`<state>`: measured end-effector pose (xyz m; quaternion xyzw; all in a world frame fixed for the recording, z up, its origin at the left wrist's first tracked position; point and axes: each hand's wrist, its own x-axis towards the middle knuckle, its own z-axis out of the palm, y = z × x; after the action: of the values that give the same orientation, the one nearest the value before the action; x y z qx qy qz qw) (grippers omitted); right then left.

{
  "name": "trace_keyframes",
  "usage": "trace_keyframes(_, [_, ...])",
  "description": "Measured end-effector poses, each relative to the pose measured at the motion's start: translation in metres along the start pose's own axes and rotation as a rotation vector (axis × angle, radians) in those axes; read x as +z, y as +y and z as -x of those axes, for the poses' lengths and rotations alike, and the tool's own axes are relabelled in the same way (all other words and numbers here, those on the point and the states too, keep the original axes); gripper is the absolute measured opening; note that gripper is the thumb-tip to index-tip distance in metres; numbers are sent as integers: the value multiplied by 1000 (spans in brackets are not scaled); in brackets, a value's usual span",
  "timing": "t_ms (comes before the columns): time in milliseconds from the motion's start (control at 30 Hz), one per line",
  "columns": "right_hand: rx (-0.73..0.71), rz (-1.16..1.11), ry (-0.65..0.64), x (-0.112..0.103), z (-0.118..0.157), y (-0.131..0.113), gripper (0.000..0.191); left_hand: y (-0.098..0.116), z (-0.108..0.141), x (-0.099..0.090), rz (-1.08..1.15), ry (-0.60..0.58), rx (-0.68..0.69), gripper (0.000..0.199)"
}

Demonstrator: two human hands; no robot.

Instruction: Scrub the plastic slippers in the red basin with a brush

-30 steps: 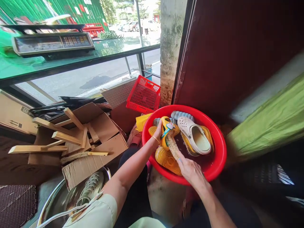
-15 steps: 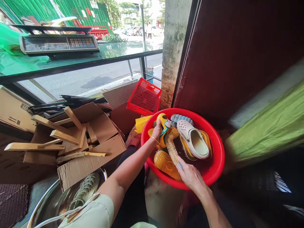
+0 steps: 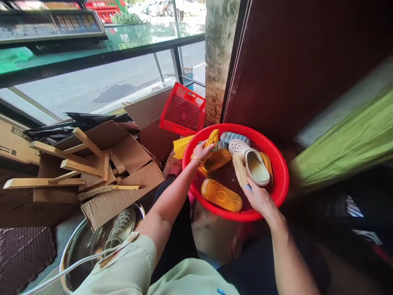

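A glass counter [image 3: 147, 35] carrying a digital scale [image 3: 52, 24] runs along a street-side window. Well to the left of the fingers lie cardboard flaps [image 3: 123, 159] and wooden slats [image 3: 43, 183], and a red plastic crate [image 3: 183, 110] stands just beyond the left fingertips. A red plastic basin [image 3: 284, 180] of dark water sits directly under both hands, with footwear inside it: an amber sole [image 3: 221, 195] lies in the water below the fingers of both hands, and a blue-grey clog [image 3: 235, 137] lies just past the left fingertips. The work in hand looks like scrubbing this footwear, 1 piece at a time. The left hand [image 3: 201, 152] has its fingers curled and almost closed over a yellow clog [image 3: 217, 159], which it holds inside the basin. The right hand [image 3: 260, 200] is closed around a scrubbing brush [image 3: 239, 169], its handle hidden beneath the fingers. The bristles reach out past the fingertips and rest against a white clog [image 3: 254, 166]. The yellow clog stands apart from the bristles, so scrubbing it would call for bringing the 2 together.
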<state>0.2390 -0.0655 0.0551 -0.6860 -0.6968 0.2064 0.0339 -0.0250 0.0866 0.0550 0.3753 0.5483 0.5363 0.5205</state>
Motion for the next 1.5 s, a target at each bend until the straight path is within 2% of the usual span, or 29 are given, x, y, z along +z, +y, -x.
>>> trace_keyframes(67, [-14, 4, -11, 1, -1, -2, 53, 8, -3, -4, -163, 96, 93, 40])
trace_keyframes(133, [-46, -25, -92, 1, 3, -4, 48, 13, 1, -5, -280, 191, 247, 45])
trace_keyframes(167, [-66, -47, -150, 0, 6, -5, 46, 13, 5, -6, -322, 192, 323, 47])
trace_keyframes(200, [-87, -70, -207, 0, 10, -6, 45, 11, 12, -6, -368, 135, 385, 47])
trace_keyframes(233, [-103, -88, -251, -1, 13, -6, 45, 6, 21, -6, -420, 16, 429, 46])
trace_keyframes(267, [-109, -93, -276, -1, 16, -4, 45, -2, 32, -6, -488, -158, 448, 43])
trace_keyframes(333, [-77, -54, -260, -2, 17, -1, 48, -24, 54, -6, -659, -600, 421, 44])
trace_keyframes(367, [-54, -22, -236, -2, 16, 2, 50, -36, 66, -5, -773, -749, 394, 46])
trace_keyframes(433, [-16, 31, -188, -2, 11, 6, 53, -60, 83, 0, -1060, -888, 340, 54])
trace_keyframes(500, [-14, 40, -168, 1, 5, 8, 54, -76, 92, 8, -1308, -1023, 345, 77])
trace_keyframes(600, [-60, 14, -159, 7, 1, 9, 51, -79, 90, 20, -1515, -1089, 362, 95])
trace_keyframes(667, [-81, 4, -141, 11, 0, 10, 52, -69, 83, 23, -1534, -1079, 389, 96])
trace_keyframes(733, [-101, -30, -69, 12, 0, 10, 57, -56, 75, 22, -1489, -1046, 437, 97])
trace_keyframes(867, [-99, -162, 226, 10, -5, 7, 86, -30, 60, 16, -1340, -873, 617, 95])
trace_keyframes(967, [34, -252, 397, 7, -16, 3, 101, -18, 55, 16, -1275, -757, 771, 91])
trace_keyframes(1067, [160, -506, 447, 6, -26, 2, 91, -13, 56, 18, -1228, -718, 876, 93])
trace_keyframes(1200, [197, -962, 387, 11, -35, 1, 55, -16, 57, 17, -1140, -712, 923, 89])
trace_keyframes(1267, [201, -1082, 464, 14, -38, -2, 48, -20, 56, 17, -1065, -618, 868, 87])
trace_keyframes(1333, [204, -1111, 578, 16, -39, -6, 45, -26, 56, 20, -902, -431, 722, 87])
trace_keyframes(1400, [205, -1100, 673, 18, -40, -11, 44, -32, 57, 26, -610, -288, 480, 91])
trace_keyframes(1433, [206, -1088, 705, 20, -39, -14, 43, -35, 59, 29, -426, -267, 323, 93])
trace_keyframes(1500, [200, -1037, 721, 25, -37, -22, 42, -39, 61, 36, -48, -308, -24, 90])
